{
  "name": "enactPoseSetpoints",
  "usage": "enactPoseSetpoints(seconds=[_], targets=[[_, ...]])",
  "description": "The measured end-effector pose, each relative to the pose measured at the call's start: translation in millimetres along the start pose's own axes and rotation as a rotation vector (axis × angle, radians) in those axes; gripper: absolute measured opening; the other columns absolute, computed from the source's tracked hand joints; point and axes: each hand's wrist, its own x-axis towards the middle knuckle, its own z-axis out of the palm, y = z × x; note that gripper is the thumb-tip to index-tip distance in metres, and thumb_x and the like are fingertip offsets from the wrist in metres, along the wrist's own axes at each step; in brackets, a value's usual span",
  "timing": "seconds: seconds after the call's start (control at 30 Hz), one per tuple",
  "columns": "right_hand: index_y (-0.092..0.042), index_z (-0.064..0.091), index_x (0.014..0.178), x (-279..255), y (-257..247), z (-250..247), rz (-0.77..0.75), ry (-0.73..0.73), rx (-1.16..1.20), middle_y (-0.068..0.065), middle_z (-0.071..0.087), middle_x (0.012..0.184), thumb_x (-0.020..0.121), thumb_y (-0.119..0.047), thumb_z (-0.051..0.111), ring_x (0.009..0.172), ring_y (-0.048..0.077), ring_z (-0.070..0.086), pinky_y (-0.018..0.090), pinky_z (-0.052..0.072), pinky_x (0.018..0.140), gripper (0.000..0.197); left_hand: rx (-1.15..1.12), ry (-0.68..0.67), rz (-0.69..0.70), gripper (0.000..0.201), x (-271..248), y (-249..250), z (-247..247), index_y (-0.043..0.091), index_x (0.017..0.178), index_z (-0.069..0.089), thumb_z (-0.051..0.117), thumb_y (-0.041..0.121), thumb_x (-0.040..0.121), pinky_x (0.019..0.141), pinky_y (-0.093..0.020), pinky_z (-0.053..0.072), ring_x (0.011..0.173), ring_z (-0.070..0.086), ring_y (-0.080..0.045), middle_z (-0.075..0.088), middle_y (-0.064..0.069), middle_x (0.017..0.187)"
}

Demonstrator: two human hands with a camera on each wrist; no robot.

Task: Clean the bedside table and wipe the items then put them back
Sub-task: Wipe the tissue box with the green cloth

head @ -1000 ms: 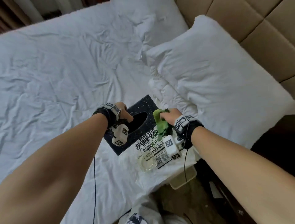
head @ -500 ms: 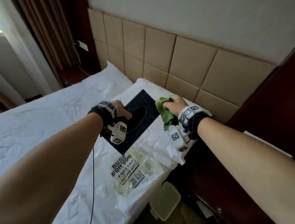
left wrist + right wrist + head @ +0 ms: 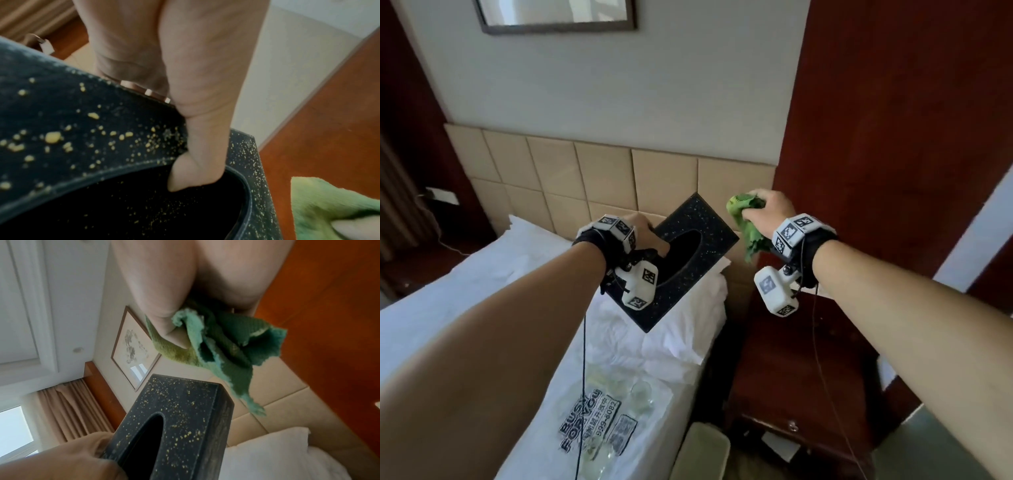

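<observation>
My left hand (image 3: 645, 231) grips a black tissue box (image 3: 709, 233) speckled with gold, held in the air over the bed's edge, its oval opening facing me. In the left wrist view the thumb (image 3: 197, 170) hooks over the rim of the opening of the tissue box (image 3: 92, 129). My right hand (image 3: 767, 212) clutches a crumpled green cloth (image 3: 743, 219) just right of the box, apart from it. The right wrist view shows the cloth (image 3: 222, 350) hanging from the fingers above the box (image 3: 185, 426). The dark wooden bedside table (image 3: 791, 370) stands below my right hand.
On the bed lie clear glasses (image 3: 642, 394) and a transparent sign with black lettering (image 3: 592, 421). A white pillow (image 3: 681, 329) sits by the padded headboard (image 3: 599, 178). A pale bin (image 3: 705, 452) stands on the floor between bed and table. A red-brown wall panel (image 3: 893, 137) rises behind the table.
The view has swung up and right from the bed to the headboard and bedside table. Both hands moved right with the box and cloth; the cloth has come off the box.
</observation>
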Motion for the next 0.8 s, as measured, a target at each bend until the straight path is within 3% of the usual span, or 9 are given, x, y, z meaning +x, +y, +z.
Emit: enactPoseSetpoints(seconds=[0.13,0.2,0.27,0.33,0.43,0.5,0.57,0.7,0.8], targets=[[-0.018,0.069,0.117,-16,-4,-33,-0.059,0.105,-0.12,0.003,0.072,0.111,0.083,-0.013,0.068,0.102,0.021,0.065,0.017,0.04,0.076,0.034,0.055,0.02,0.111,0.069,-19,42,-12,0.014,0.083,0.067,0.075,0.062,0.035,0.075,-0.043,0.06,0.08,0.07,-0.026,0.073,-0.005,0.082],[-0.019,0.069,0.117,-25,-8,-47,-0.086,0.17,-0.181,0.002,0.072,0.11,0.085,-0.017,0.069,0.1,0.02,0.066,0.017,0.041,0.074,0.032,0.048,0.027,0.159,0.064,-27,56,-18,0.014,0.092,0.061,0.08,0.055,0.046,0.082,-0.043,0.059,0.091,0.068,-0.028,0.071,-0.007,0.096],[-0.02,0.071,0.113,-34,-12,-58,-0.104,0.225,-0.228,0.002,0.073,0.104,0.087,-0.019,0.069,0.094,0.02,0.068,0.021,0.046,0.071,0.025,0.029,0.029,0.213,0.068,-33,67,-23,0.014,0.093,0.06,0.079,0.054,0.041,0.083,-0.045,0.058,0.094,0.069,-0.028,0.072,-0.009,0.1],[-0.018,0.07,0.111,-42,-17,-68,-0.143,0.29,-0.285,0.002,0.072,0.104,0.087,-0.017,0.068,0.093,0.022,0.067,0.024,0.049,0.072,0.024,0.022,0.028,0.267,0.078,-37,74,-30,0.009,0.093,0.065,0.075,0.055,0.031,0.078,-0.045,0.059,0.089,0.07,-0.028,0.073,-0.011,0.097],[-0.018,0.07,0.113,-56,-28,-79,-0.235,0.373,-0.349,0.001,0.069,0.107,0.086,-0.013,0.066,0.094,0.023,0.064,0.033,0.052,0.076,0.028,0.039,0.025,0.34,0.074,-48,83,-38,0.008,0.091,0.066,0.075,0.053,0.033,0.07,-0.041,0.058,0.082,0.069,-0.027,0.073,-0.009,0.09],[-0.021,0.07,0.116,-65,-37,-82,-0.299,0.415,-0.375,-0.004,0.07,0.112,0.087,-0.015,0.065,0.098,0.021,0.064,0.035,0.053,0.079,0.03,0.067,0.022,0.391,0.072,-58,89,-42,0.015,0.092,0.063,0.076,0.054,0.034,0.076,-0.041,0.059,0.085,0.068,-0.026,0.071,-0.006,0.093],[-0.025,0.07,0.117,-73,-46,-82,-0.371,0.449,-0.412,-0.007,0.07,0.115,0.087,-0.017,0.066,0.101,0.019,0.065,0.036,0.055,0.082,0.031,0.088,0.028,0.422,0.081,-64,94,-44,0.015,0.099,0.068,0.074,0.057,0.03,0.079,-0.046,0.061,0.085,0.069,-0.025,0.072,-0.005,0.093],[-0.026,0.073,0.113,-90,-58,-84,-0.443,0.43,-0.518,-0.006,0.072,0.113,0.088,-0.012,0.065,0.103,0.021,0.066,0.037,0.057,0.081,0.03,0.13,0.04,0.481,0.08,-73,105,-44,0.018,0.098,0.071,0.072,0.057,0.029,0.077,-0.043,0.061,0.079,0.068,-0.022,0.072,-0.001,0.086],[-0.027,0.074,0.113,-101,-57,-90,-0.42,0.397,-0.575,-0.008,0.072,0.113,0.083,0.0,0.062,0.104,0.02,0.067,0.037,0.057,0.082,0.042,0.149,0.028,0.517,0.069,-77,112,-45,0.02,0.092,0.072,0.073,0.056,0.032,0.073,-0.041,0.061,0.075,0.068,-0.021,0.072,0.0,0.08]])
